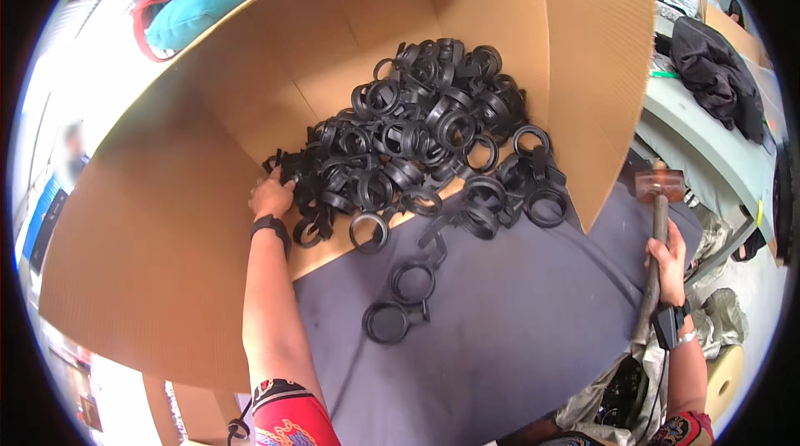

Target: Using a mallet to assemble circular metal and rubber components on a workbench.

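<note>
A heap of black plastic rings with clip-like tabs (400,136) lies in a large cardboard box (292,71) tipped toward me. At the heap's left edge, my left hand (273,198) touches the rings with thumb and forefinger apart; its other fingers are partly hidden. My right hand (669,263), at the right, is wrapped round the wooden handle of a mallet (658,188) with a reddish-brown head, held head up. Two joined black rings (412,282) lie on the dark grey surface (500,329) in front of the box.
The box's right flap (596,71) and left flap (158,271) stand out to the sides. A dark garment (712,71) hangs over a pale green table (708,129) at the right. Below it are crumpled plastic bags (721,321) and a roll of tape (723,383).
</note>
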{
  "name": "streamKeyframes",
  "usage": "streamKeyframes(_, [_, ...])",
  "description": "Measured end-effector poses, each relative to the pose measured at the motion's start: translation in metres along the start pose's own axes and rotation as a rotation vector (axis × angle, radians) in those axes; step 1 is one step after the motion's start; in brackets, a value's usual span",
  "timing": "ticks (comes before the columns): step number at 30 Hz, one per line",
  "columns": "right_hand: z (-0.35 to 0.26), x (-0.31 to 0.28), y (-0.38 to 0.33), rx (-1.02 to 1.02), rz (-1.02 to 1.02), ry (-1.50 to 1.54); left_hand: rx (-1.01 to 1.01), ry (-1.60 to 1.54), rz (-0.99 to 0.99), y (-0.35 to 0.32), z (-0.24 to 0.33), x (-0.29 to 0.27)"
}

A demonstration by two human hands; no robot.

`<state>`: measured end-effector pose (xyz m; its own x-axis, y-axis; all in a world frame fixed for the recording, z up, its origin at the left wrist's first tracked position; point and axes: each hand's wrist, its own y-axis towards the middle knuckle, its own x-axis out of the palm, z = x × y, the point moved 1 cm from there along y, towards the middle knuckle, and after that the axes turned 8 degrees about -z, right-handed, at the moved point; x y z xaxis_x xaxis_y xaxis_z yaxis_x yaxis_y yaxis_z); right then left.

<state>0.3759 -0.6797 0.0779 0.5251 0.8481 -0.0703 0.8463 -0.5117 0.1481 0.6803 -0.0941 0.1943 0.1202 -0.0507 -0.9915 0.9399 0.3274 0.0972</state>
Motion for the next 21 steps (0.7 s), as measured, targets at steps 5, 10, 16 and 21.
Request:
streamKeyframes(5, [-0.009,0.004,-0.002,-0.002,-0.048,-0.060,0.035,-0.118,-0.131,0.049,-0.020,0.034])
streamKeyframes(10, [-0.002,0.001,0.001,-0.018,0.018,-0.060,0.232,-0.221,-0.234,0.092,-0.043,0.072])
streamKeyframes(16, [-0.003,0.007,0.006,-0.024,-0.102,0.001,0.090,-0.895,-0.410,0.055,-0.035,0.082])
streamKeyframes(21, [-0.006,0.000,0.000,-0.024,-0.119,0.023,0.226,-0.825,-0.328,-0.052,0.029,0.063])
